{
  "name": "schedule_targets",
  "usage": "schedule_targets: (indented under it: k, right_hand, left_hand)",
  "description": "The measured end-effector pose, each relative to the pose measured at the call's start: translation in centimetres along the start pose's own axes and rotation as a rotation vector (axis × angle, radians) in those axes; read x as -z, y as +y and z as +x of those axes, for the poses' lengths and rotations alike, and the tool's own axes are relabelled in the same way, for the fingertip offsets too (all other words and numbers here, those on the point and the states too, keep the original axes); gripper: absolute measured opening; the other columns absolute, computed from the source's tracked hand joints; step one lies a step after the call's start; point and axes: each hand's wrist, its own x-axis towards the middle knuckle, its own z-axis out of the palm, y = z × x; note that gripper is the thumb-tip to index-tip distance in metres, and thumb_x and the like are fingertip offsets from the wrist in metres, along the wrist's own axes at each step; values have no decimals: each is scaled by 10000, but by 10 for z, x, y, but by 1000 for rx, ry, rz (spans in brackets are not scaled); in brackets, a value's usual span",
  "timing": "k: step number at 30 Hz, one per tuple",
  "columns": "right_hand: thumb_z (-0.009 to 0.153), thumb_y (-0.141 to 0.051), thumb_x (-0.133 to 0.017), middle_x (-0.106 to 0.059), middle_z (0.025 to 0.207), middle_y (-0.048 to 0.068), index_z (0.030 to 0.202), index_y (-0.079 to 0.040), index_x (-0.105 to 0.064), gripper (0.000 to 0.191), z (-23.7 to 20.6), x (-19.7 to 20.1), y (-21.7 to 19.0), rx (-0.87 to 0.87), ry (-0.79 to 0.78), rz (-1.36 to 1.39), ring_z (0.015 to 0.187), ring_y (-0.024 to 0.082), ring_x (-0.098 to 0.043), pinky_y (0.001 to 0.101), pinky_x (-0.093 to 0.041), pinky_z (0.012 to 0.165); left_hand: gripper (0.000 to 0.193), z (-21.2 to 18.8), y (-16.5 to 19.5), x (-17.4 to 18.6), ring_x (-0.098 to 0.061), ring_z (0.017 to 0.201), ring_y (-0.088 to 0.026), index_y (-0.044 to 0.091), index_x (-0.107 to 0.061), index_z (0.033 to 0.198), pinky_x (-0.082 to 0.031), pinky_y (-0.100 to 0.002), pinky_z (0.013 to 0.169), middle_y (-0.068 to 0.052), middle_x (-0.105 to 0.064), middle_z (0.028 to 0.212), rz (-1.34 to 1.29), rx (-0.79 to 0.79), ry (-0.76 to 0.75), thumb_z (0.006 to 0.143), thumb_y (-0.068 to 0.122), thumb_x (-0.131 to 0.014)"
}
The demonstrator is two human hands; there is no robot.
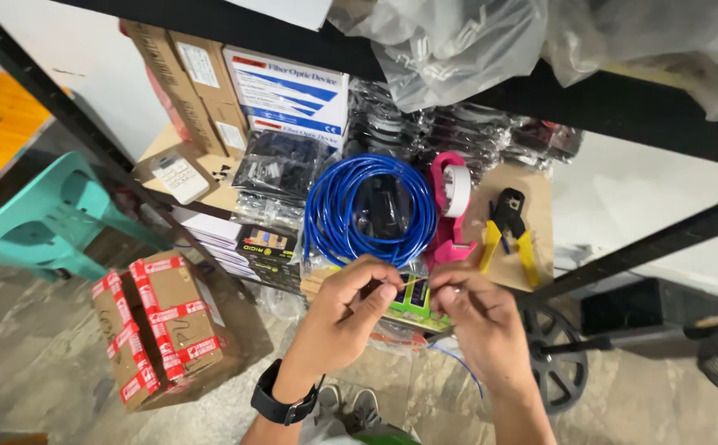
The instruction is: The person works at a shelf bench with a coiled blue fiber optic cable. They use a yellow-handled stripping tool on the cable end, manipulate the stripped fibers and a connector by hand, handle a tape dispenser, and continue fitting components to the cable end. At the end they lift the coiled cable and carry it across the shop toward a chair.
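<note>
— While pinching at the near edge of the shelf [532, 284], working on the thin blue wire [462, 371]?
— Apparently yes, preparing its end. Right hand [478, 321] fingertips pinching it, left hand [338, 317] fingertips pressed together, on what, cannot tell.
— Needed next?
— Probably a steady grip. Open room near; far side crowded with blue cable coil [326, 210] and crimping tool [507, 231], black post [647, 243] close right

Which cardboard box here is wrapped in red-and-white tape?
The brown cardboard box on the floor, left of the left hand; the shelf boxes lack such tape.
</note>
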Motion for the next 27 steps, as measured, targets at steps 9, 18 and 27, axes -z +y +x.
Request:
schedule_targets:
  k: [9,18,27]
  right_hand:
    - [1031,-115,-590,-664,907,123,987,105,-716,258,-14,-27,14,-194,-56,356,793,215,-611,365,-495,723]
    - [928,-11,-733,-584,719,71,874,46,-709,82,-32,-87,8,-368,-39,-9,598,135,-505,282,-396,524]
    - [837,-2,-814,-639,911,59,799,-60,-637,190,-26,-134,10,589,596,-1219,803,124,-612,242,-452,610]
  left_hand:
    - [70,-2,-7,32,-659,963,-225,-5,-666,1024,-521,-340,871,-95,-657,1025,90,-206,-175,994,51,-636]
    - [116,-14,-4,74,-677,833,-163,22,-623,1033,-557,-302,735,-53,-713,968,-38,77,-267,946,84,-668]
    - [57,-26,-24,100,-711,851,-110,24,-620,1042,-573,-270,765,-33,-713,901,-125,58,-373,998,61,-623]
